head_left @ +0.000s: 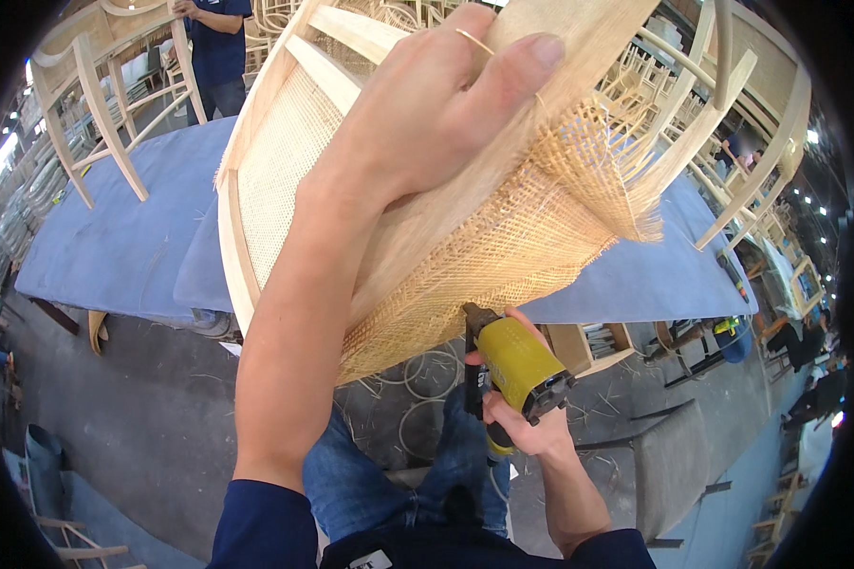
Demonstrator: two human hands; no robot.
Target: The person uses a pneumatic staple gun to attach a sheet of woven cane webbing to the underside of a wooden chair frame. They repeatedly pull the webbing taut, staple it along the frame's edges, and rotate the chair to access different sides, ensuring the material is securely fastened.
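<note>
Over at the far left, an unfinished wooden chair stood on the blue padded table, with a person in dark blue clothes behind it, apart from the work in hand. Nearer the middle, the left hand lay spread and pressed flat over the upper edge of a pale wooden chair frame, fingers together and curled over the rim, steadying the frame where it rested tilted against the table's near edge. Stretched across that frame was the woven cane webbing, its loose frayed margin hanging free past the wood on the right. Below it, the right hand was clamped around a yellow stapler-like power tool, whose dark nose touched the lower edge of the webbing. By the look of it, the step was fastening the cane along the frame's edge; the next move would call for keeping the webbing taut under the left hand while setting the nose squarely on the wood. Stacked chair frames filled the right background.
</note>
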